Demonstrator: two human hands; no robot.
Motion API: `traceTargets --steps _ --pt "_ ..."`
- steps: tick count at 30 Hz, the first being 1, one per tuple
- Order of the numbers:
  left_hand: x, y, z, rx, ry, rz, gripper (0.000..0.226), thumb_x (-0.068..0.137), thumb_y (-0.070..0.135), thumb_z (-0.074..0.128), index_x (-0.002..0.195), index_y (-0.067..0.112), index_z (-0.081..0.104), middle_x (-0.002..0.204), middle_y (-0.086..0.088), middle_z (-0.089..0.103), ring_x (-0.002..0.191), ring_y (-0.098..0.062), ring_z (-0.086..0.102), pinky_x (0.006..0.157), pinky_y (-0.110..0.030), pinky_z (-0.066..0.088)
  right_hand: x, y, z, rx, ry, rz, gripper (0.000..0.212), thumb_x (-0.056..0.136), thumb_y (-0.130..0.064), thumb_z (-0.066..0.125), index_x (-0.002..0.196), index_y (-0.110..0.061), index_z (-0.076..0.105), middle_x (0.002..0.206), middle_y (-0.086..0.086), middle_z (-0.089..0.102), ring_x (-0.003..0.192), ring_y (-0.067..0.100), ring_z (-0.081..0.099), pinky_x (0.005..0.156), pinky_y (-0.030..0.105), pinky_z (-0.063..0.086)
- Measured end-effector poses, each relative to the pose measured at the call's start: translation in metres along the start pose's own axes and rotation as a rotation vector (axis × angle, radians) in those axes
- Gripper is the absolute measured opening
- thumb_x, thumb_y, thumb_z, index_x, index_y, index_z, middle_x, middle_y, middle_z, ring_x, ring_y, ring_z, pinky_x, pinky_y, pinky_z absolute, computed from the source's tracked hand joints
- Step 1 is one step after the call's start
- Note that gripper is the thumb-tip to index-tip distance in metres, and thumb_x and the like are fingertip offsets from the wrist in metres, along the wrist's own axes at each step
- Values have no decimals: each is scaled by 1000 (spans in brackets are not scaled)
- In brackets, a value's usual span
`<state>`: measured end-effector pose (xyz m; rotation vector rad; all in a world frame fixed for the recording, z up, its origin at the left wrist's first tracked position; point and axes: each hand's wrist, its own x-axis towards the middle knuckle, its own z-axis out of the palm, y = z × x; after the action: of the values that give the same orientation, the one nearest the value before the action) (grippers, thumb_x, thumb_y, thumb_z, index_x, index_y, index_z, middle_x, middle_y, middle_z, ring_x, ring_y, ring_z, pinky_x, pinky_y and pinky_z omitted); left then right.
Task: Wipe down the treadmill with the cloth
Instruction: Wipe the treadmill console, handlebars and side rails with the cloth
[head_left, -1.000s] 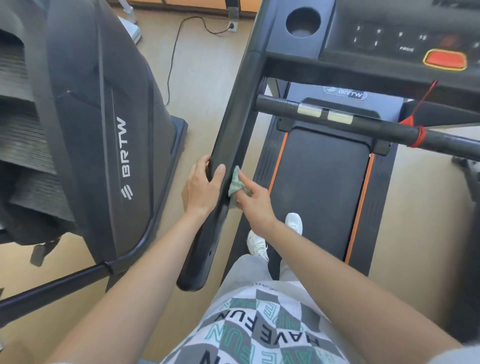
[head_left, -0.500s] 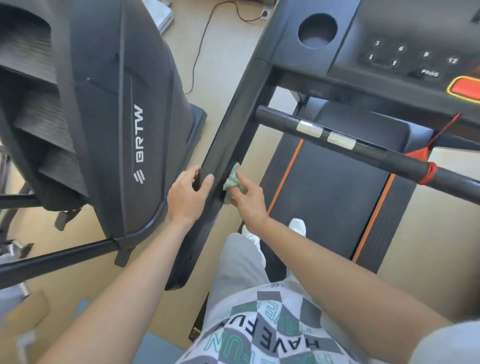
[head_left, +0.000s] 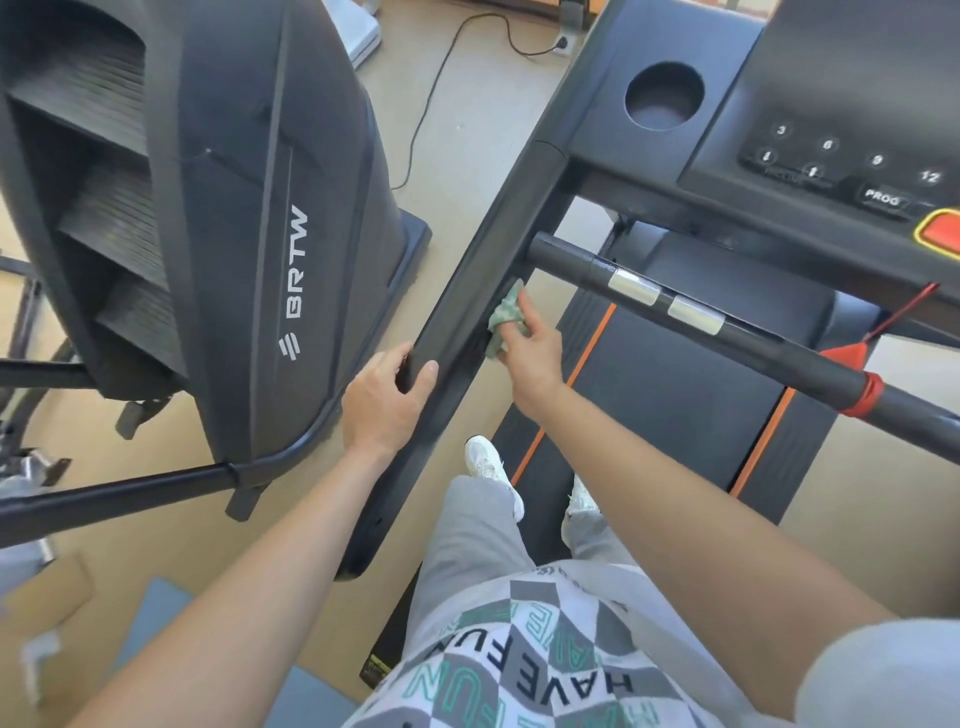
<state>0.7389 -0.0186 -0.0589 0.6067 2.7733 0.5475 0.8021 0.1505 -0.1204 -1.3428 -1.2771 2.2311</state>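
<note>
I stand on a black treadmill (head_left: 675, 395) with orange stripes along its belt. Its left handrail (head_left: 483, 270) runs diagonally from the console down toward me. My left hand (head_left: 387, 400) grips that handrail from the outer side, thumb over the top. My right hand (head_left: 532, 353) holds a small crumpled green cloth (head_left: 506, 317) and presses it against the rail's inner face, just below where the crossbar (head_left: 727, 332) joins it.
A black BRTW stair machine (head_left: 234, 218) stands close on the left, its base frame (head_left: 119, 493) reaching toward me. The console (head_left: 831, 156) with cup holder (head_left: 664, 96) and red stop button (head_left: 943, 231) lies ahead. A power cable (head_left: 436, 88) trails over the floor.
My right hand has slid the cloth up the handrail's inner face toward the crossbar. My left hand keeps its grip on the rail. The view has shifted closer to the console.
</note>
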Motion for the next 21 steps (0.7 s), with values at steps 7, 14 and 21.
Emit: traceTargets --steps 7,14,21 --pt "0 2 0 15 15 20 64 89 64 42 125 17 67 112 -1 72 101 -25 66 85 -37 52 -40 31 4 10 -99 87 46 102 -14 53 147 -24 52 113 9 67 98 21 65 78 33 61" --pt "-3 3 1 73 40 63 61 92 60 43 126 14 67 111 -4 73 99 -29 69 82 -40 55 -75 29 16 -13 -127 54 48 102 -23 52 145 -44 49 139 -8 61 124 12 60 108 35 50" --pt "-3 4 2 107 50 64 61 93 59 41 126 14 66 111 -3 73 100 -30 69 81 -44 58 -4 -26 3 -135 -7 -117 52 106 -18 46 156 -31 35 157 -12 43 139 4 42 120 25 31"
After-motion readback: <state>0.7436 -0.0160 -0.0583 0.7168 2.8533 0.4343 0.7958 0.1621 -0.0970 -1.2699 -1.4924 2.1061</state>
